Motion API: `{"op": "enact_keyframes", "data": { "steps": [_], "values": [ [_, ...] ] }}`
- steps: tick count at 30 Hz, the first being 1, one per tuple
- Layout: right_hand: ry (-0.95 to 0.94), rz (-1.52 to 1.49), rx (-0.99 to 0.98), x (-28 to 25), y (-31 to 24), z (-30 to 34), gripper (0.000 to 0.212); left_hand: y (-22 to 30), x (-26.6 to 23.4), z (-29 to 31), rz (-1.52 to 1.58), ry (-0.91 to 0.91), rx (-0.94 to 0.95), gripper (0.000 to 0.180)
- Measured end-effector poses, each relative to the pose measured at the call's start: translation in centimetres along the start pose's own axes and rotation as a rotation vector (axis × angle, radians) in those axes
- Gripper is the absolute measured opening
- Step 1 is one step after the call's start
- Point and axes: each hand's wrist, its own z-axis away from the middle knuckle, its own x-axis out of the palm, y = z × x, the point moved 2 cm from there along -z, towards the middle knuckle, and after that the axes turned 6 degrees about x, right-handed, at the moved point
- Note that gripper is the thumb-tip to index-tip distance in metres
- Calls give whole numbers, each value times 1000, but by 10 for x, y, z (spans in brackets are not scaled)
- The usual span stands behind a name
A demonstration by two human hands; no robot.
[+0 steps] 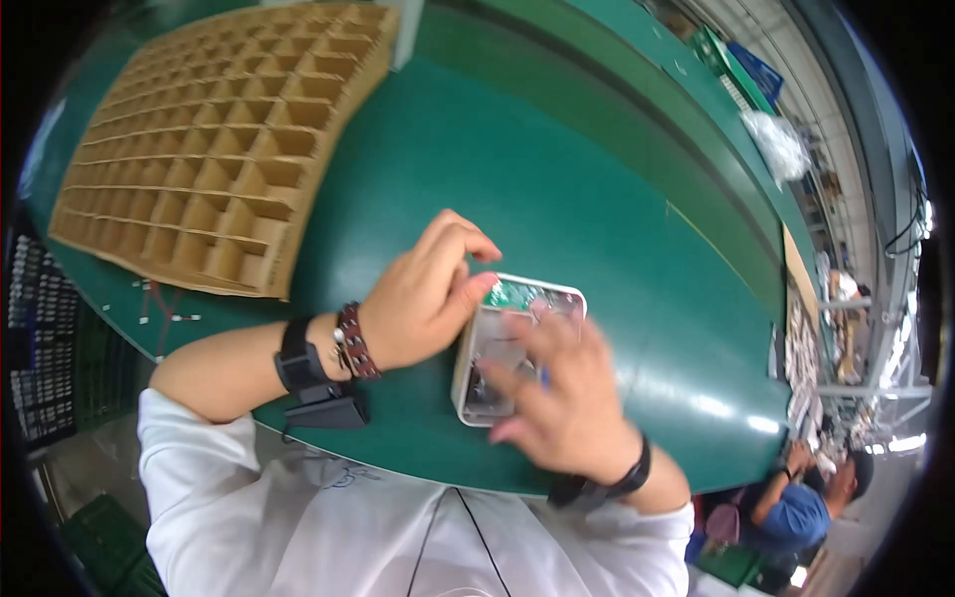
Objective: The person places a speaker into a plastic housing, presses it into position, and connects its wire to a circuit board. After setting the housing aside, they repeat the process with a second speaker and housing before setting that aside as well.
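Observation:
A shallow white plastic case (pixel 464 383) with rounded corners lies on the green table, its inside facing up. A green circuit board (pixel 512 295) sits at its far end, and dark parts and wiring show in the rest. My left hand (pixel 423 298) is at the case's far left corner, fingers curled and thumb pressed on the rim. Over the case's right side, my right hand (pixel 572 398) is smeared by motion, its fingers apart. It hides much of the inside. A small blue spot shows between its fingers; I cannot tell what it is.
A large cardboard divider tray (pixel 214 159) with many cells stands at the far left. Red wires with white connectors (pixel 159 308) lie at the left edge. A black box-shaped device (pixel 326 412) is below my left wrist. Another person (pixel 801 507) sits at the far right.

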Motion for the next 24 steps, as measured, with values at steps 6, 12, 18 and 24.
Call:
{"op": "enact_keyframes", "data": {
  "steps": [6, 12, 18, 24],
  "values": [
    [59, 198, 9, 29, 12, 36, 41, 86, -52, 5, 40, -44, 161, 20],
    [110, 1027, 534, -52, 86, 126, 39, 87, -169, -20, -773, 51, 160, 9],
    [295, 904, 554, -33, 68, 111, 33, -74, -440, -46, -1464, 139, -548, 24],
    [115, 733, 448, 3, 49, 93, 34, -143, -457, -41, -1233, -7, -814, 25]
  ]
}}
